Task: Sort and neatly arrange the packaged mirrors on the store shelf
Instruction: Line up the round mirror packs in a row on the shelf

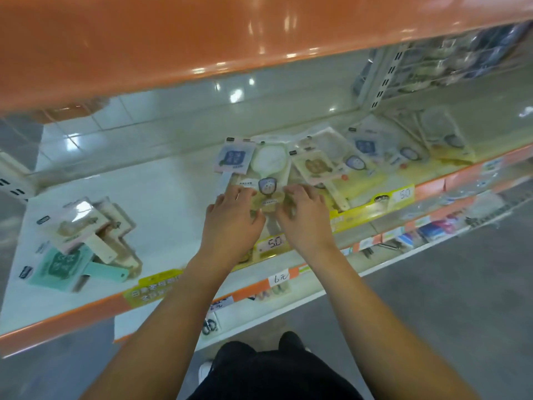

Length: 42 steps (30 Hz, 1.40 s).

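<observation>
Mirrors [271,180] overlap; loose stack [86,235] lies left.

Both arms outstretched, left hand [232,216], right hand [302,210], fingers curled

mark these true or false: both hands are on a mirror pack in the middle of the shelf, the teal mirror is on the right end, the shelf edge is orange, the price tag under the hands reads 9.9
1. Both hands are on a mirror pack mid-shelf. True: the left hand and right hand hold the mirror pack from either side.
2. The teal mirror lies at the right end. False: the teal mirror lies at the left end.
3. The shelf edge is orange. True: see the shelf edge.
4. The price tag below the hands reads 9.9. False: the price tag reads 5.0.
</observation>
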### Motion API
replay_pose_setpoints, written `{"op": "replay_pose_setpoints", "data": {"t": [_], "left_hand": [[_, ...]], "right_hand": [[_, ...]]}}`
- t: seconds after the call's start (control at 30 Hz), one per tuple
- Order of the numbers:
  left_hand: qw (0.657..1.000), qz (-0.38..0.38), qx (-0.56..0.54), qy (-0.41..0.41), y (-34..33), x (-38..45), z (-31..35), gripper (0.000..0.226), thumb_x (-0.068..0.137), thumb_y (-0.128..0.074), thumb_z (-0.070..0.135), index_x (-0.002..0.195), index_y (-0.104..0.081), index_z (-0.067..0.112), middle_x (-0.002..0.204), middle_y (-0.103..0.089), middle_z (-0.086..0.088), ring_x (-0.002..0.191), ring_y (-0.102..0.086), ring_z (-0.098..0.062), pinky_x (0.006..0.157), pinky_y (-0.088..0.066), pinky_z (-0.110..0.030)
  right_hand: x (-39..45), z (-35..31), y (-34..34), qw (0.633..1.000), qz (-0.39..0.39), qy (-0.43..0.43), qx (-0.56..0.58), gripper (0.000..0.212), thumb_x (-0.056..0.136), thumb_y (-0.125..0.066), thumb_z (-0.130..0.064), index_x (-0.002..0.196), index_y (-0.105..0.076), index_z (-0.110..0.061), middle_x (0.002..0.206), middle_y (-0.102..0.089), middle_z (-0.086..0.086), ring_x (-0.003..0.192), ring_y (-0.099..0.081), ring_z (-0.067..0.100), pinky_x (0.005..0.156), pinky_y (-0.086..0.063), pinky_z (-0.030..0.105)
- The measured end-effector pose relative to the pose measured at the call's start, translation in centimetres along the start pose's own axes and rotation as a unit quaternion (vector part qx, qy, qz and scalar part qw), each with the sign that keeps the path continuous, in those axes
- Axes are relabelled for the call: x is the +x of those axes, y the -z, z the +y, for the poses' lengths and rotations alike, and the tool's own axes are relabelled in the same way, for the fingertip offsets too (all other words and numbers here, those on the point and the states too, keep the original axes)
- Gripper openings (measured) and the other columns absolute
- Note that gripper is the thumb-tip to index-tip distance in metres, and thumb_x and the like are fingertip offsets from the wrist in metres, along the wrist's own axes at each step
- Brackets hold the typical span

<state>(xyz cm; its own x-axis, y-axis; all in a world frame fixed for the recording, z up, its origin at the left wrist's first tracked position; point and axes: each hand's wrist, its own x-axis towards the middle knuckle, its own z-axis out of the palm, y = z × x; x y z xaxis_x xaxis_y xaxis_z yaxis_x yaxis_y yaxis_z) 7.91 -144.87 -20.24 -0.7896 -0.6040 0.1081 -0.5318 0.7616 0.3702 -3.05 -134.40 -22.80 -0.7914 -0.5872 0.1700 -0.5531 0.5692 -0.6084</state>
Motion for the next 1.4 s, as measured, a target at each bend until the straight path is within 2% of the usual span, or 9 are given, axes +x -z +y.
{"op": "replay_pose_setpoints", "data": {"t": [0.13,0.27,0.37,0.57,0.87,1.07,1.2,1.4], "left_hand": [[1.000,-0.001,0.013,-0.007,-1.6,1.3,4.0,0.036,0.088,-0.051,0.035,0.120,-0.052,0.018,0.122,-0.052,-0.005,0.107,-0.055,-0.029,0.087,-0.046,-0.043],[1.000,0.000,0.019,-0.010,-3.1,2.2,7.7,0.038,0.089,-0.051,0.036,0.122,-0.052,0.018,0.123,-0.051,-0.006,0.109,-0.055,-0.029,0.090,-0.046,-0.044],[1.000,0.006,0.015,-0.011,-4.2,2.5,10.1,0.036,0.089,-0.051,0.035,0.120,-0.054,0.018,0.120,-0.053,-0.005,0.107,-0.056,-0.030,0.085,-0.048,-0.046],[0.999,0.010,0.019,-0.026,-5.4,2.6,12.0,0.037,0.085,-0.052,0.034,0.118,-0.056,0.018,0.117,-0.055,-0.005,0.099,-0.062,-0.029,0.080,-0.050,-0.048],[1.000,0.008,0.022,0.001,-4.9,1.9,10.2,0.033,0.087,-0.054,0.032,0.117,-0.056,0.018,0.121,-0.054,-0.004,0.106,-0.057,-0.030,0.086,-0.046,-0.044],[1.000,0.016,-0.003,0.004,-4.1,2.6,8.2,0.034,0.089,-0.052,0.035,0.119,-0.054,0.018,0.120,-0.052,-0.004,0.108,-0.056,-0.029,0.089,-0.045,-0.044],[1.000,0.002,0.002,0.002,-3.8,3.4,7.4,0.036,0.089,-0.051,0.039,0.119,-0.053,0.019,0.121,-0.051,-0.003,0.109,-0.054,-0.027,0.091,-0.043,-0.042],[1.000,-0.009,-0.022,0.008,-3.1,4.5,5.0,0.037,0.091,-0.048,0.038,0.124,-0.050,0.022,0.125,-0.049,0.001,0.113,-0.050,-0.024,0.095,-0.041,-0.041]], "right_hand": [[1.0,3.6,2.2,1.000,0.006,-0.002,0.012,0.047,0.079,-0.045,-0.046,0.112,-0.063,-0.019,0.118,-0.060,0.004,0.112,-0.054,0.031,0.091,-0.045,0.042],[1.7,7.0,4.6,1.000,0.008,-0.005,0.026,0.037,0.083,-0.060,-0.033,0.116,-0.062,-0.018,0.122,-0.058,0.007,0.117,-0.050,0.032,0.094,-0.043,0.044],[2.2,9.3,6.0,1.000,0.003,-0.006,0.027,0.039,0.082,-0.061,-0.032,0.119,-0.061,-0.018,0.127,-0.056,0.008,0.123,-0.047,0.031,0.099,-0.040,0.043],[2.3,11.4,7.3,0.999,0.009,-0.012,0.041,0.036,0.083,-0.063,-0.029,0.118,-0.062,-0.020,0.125,-0.056,0.004,0.116,-0.049,0.030,0.095,-0.041,0.041],[1.6,10.2,6.0,0.999,0.011,-0.002,0.038,0.034,0.084,-0.066,-0.027,0.117,-0.063,-0.017,0.125,-0.055,0.005,0.119,-0.048,0.032,0.098,-0.041,0.049],[2.2,8.0,5.4,1.000,0.006,0.001,0.000,0.038,0.084,-0.065,-0.029,0.120,-0.062,-0.019,0.133,-0.050,0.006,0.127,-0.041,0.030,0.102,-0.038,0.048],[3.3,7.4,5.4,1.000,0.015,0.011,-0.016,0.040,0.081,-0.066,-0.028,0.119,-0.063,-0.017,0.129,-0.053,0.009,0.120,-0.048,0.035,0.099,-0.041,0.047],[4.6,5.6,4.4,0.999,0.014,0.019,-0.043,0.042,0.083,-0.066,-0.029,0.121,-0.061,-0.012,0.131,-0.050,0.013,0.120,-0.046,0.039,0.094,-0.045,0.047]]}}
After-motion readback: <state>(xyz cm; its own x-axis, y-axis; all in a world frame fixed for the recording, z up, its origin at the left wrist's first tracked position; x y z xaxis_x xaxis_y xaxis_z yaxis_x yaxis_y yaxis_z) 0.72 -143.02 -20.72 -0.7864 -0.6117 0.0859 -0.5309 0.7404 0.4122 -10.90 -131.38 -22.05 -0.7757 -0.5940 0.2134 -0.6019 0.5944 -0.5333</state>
